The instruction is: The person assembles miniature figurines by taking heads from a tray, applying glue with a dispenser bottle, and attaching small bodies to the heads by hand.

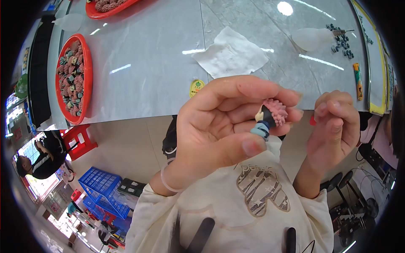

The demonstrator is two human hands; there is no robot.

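Observation:
My left hand point(211, 122) holds a small figurine point(276, 113) between thumb and fingers, tilted on its side. The figurine has spiky pink hair, a black part, a pale face turned to the left and a blue-grey body. To its right, apart from it, my right hand point(333, 130) is raised with its fingers curled together. A bit of red shows at the edge of the right hand; whether the fingers grip anything I cannot make out. Both hands are above the near edge of the grey table point(152, 84).
A red tray point(87, 80) of similar pink and blue-grey pieces lies left; another red tray point(99, 14) is behind. A white cloth point(232, 52), yellow oval label point(196, 87), needle-tipped bottle point(312, 39), small dark pieces point(344, 44) and orange-green tube point(358, 82) lie about.

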